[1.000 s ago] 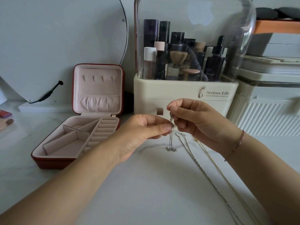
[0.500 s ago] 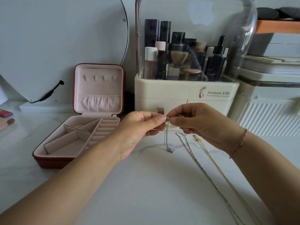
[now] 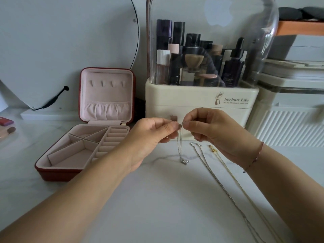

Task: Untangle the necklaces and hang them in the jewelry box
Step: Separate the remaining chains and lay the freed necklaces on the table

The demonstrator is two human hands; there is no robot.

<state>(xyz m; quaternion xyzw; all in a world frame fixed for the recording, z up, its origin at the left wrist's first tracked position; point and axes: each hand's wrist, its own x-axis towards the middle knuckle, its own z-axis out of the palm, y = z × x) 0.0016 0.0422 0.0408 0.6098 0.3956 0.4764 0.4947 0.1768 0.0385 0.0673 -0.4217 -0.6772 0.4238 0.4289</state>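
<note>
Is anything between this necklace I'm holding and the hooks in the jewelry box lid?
Nothing visible: the jewelry box stands open left of the necklace, its lid hooks bare. Only the left hand pinching it lies that way.

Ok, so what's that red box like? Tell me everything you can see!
The jewelry box is square with rounded corners, dark red outside and lined in pale pink. It stands open on the white table, its lid upright at the back. Inside the lid are four small hooks in a row above a gathered pocket. The base has angled dividers on its left and ring rolls on its right. No jewelry shows in it.
</note>
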